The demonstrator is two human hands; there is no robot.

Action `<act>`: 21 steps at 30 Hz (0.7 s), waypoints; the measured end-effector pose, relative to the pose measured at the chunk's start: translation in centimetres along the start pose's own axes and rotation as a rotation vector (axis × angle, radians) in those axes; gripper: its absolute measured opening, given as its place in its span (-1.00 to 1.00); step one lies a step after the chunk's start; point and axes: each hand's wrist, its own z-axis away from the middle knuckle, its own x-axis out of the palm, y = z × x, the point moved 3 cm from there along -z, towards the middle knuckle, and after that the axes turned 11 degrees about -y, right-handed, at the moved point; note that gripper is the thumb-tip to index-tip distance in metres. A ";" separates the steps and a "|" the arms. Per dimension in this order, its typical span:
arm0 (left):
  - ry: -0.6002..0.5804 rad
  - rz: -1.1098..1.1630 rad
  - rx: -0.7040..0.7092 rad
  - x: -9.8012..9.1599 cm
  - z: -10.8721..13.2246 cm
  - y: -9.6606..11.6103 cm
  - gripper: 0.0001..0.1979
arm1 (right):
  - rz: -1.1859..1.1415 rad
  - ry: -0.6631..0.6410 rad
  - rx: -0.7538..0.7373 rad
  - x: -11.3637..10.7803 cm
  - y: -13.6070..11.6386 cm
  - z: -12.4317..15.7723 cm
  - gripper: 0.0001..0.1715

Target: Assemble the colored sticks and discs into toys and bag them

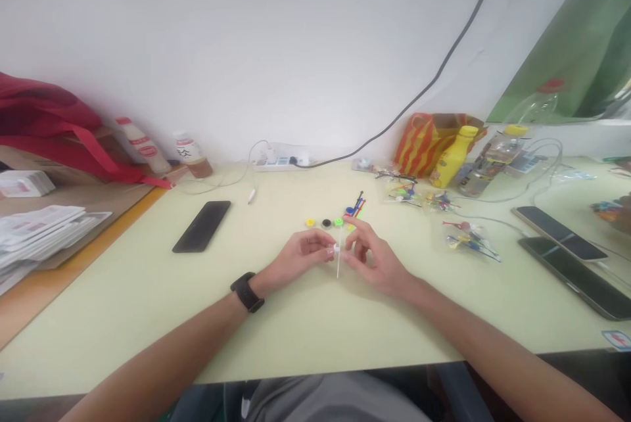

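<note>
My left hand point(310, 253) pinches a small white plastic piece with a thin white stick point(338, 265) through or against it. The stick stands nearly upright over the table. To its right is my right hand point(374, 257), its thumb and index finger spread apart and their tips close to the stick. Whether they touch it I cannot tell. Just beyond the hands lie a yellow disc point(310, 223), a black disc point(326, 223) and a green disc point(338, 222). Beside them are blue, red and green plastic sticks point(359, 204), partly hidden by my right hand.
A black phone point(202, 227) lies to the left, with two more phones point(559, 233) at the right. Bags of coloured plastic parts point(470, 241) rest right of centre. Bottles point(453, 158), a striped bag point(414, 142) and a power strip point(280, 158) line the wall; papers point(44, 231) are stacked left.
</note>
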 end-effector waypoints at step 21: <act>-0.030 0.013 0.004 0.5 0.0 0.5 -0.69 | -0.273 -0.012 0.072 0.3 0.0 -0.8 -0.62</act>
